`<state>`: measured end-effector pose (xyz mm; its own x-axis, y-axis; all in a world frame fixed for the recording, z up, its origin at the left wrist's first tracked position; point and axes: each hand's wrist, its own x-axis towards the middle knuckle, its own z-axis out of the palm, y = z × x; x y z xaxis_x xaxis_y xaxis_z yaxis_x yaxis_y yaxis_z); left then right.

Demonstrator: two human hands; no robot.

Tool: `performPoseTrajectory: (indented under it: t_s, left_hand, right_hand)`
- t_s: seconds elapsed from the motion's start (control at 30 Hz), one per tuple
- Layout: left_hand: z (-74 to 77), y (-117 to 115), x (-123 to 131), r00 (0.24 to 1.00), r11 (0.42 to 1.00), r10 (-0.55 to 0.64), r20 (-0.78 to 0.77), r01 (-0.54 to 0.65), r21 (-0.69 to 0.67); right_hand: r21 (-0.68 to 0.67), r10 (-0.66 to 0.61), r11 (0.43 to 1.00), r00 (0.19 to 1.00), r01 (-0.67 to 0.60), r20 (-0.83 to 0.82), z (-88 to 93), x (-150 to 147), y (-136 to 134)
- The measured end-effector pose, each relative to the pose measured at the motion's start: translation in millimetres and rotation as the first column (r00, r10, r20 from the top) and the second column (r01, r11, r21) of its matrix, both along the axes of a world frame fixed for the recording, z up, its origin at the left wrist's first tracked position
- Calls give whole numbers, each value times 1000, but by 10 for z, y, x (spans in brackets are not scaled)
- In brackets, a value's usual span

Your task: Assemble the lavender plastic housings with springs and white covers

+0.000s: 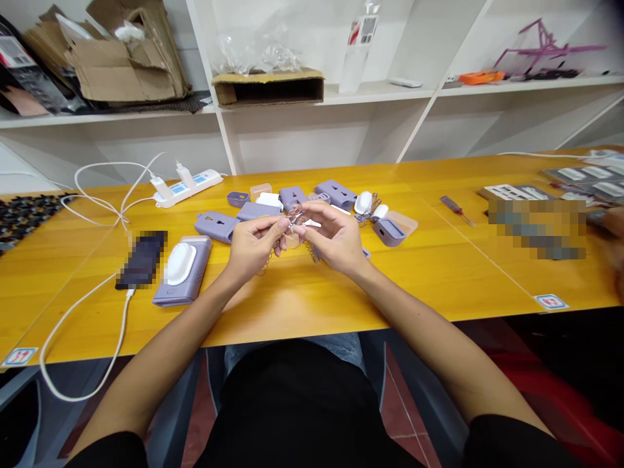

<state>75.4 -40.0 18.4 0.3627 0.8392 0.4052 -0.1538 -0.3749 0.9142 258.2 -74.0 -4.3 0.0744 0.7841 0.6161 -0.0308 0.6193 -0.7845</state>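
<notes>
Closed in a pinch, the left hand (252, 246) and right hand (335, 237) hold a coiled wire spring (294, 221) between them, its loops hanging just above the yellow table (287, 312). Left of the hands lies a lilac plastic case (188, 292) with a white oval insert (180, 264); directly behind them sit more lilac case parts (336, 194); further right, another lilac case (389, 233) and a red-handled screwdriver (457, 210).

Before you: long wooden tabletop (429, 273). On it, at your left: rectangular plastic power strip (188, 187), flat smartphone (142, 259). At centre: scattered plastic device casings (336, 194). At your right: slim screwdriver (457, 210). Behind it: open shelving unit (380, 94).
</notes>
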Motion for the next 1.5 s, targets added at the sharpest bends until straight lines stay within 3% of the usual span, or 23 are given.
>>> performPoseTrajectory:
  t_s: [0.17, 0.37, 0.57, 0.8, 0.97, 1.1, 1.17, 1.3, 1.4, 1.5]
  left_hand:
    - [-30, 33, -24, 996, 982, 54, -66, -41, 182]
    - [-77, 55, -45, 973, 912, 160, -169, -79, 403]
    - [-41, 40, -54, 961, 867, 215, -175, -105, 487]
    - [-69, 44, -52, 952, 881, 250, -175, -149, 448]
    - [-114, 169, -65, 965, 950, 258, -48, -245, 193]
    - [-59, 322, -135, 935, 935, 352, 51, -354, 35]
    - [-19, 376, -180, 928, 930, 366, 63, -367, -4]
    - [23, 417, -227, 922, 926, 377, 90, -377, -17]
    - [8, 409, -210, 924, 927, 373, 83, -375, 12]
    - [-45, 391, -184, 925, 923, 375, 55, -378, 75]
  right_hand:
    - [-15, -16, 1000, 1000, 16, 1, 19, 7, -8]
    - [-27, -18, 999, 1000, 18, -12, 33, 27, -6]
    - [-26, -33, 999, 999, 33, -13, 40, 49, 7]
    - [-42, -24, 999, 997, 21, -69, 83, 55, 6]
    - [-117, 5, 993, 997, -14, -79, 30, 73, 40]
    - [-171, 37, 985, 991, -15, 130, -98, 35, 43]
    - [-92, 24, 996, 933, 10, 359, -167, -3, 29]
    - [90, -55, 996, 663, -19, 747, -283, -82, 12]
    - [165, -133, 986, 520, -14, 844, -331, -113, 38]
    - [261, -251, 965, 434, 39, 865, -333, -87, 98]
